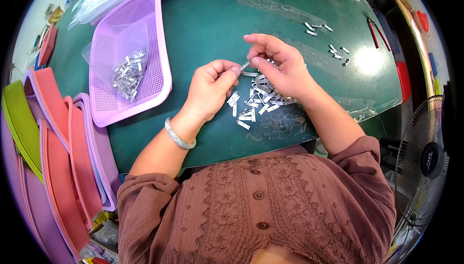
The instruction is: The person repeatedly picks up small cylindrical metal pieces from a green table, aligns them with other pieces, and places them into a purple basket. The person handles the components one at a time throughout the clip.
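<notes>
A small silver metal clip [245, 65] is pinched between both hands above the green table [208, 22]. My left hand [210, 89] grips its near end with thumb and forefinger; a pale bangle sits on that wrist. My right hand [278, 63] holds the far end with its fingertips. Just below the hands lies a loose pile of several similar metal clips [256, 102], partly hidden under my right palm.
A purple mesh basket [145, 90] at the left holds a clear bag of metal clips [128, 73]. Stacked pink, purple and green baskets [53, 138] stand at the far left. More clips [338, 52] and red-handled pliers [374, 29] lie at the right. A fan [425, 162] stands lower right.
</notes>
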Available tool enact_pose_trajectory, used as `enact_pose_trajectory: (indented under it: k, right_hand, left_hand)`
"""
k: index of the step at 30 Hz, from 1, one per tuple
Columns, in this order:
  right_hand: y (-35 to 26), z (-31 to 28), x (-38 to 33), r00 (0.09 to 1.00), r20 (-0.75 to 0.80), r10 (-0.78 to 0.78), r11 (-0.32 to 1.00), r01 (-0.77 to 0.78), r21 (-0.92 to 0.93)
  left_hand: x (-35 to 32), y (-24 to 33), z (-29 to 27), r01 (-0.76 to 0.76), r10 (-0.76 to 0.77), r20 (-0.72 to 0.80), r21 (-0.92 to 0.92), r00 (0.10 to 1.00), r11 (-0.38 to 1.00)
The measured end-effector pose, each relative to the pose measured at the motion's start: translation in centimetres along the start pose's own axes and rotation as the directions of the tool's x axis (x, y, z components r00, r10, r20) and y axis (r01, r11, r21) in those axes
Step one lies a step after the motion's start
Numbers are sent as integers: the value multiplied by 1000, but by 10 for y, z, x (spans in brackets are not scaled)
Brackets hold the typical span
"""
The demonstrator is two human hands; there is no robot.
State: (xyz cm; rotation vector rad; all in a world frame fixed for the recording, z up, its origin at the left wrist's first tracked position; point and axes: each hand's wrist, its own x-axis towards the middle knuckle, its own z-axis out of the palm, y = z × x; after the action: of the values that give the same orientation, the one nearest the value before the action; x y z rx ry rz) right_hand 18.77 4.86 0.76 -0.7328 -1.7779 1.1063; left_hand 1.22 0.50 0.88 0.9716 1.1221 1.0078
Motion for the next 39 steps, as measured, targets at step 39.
enact_pose_trajectory:
  k: [39]
  right_hand:
    - [2, -2, 1, 991, 38, 128, 973, -133, 190]
  left_hand:
    - [1, 3, -9, 56, -41, 99, -146, 994, 988]
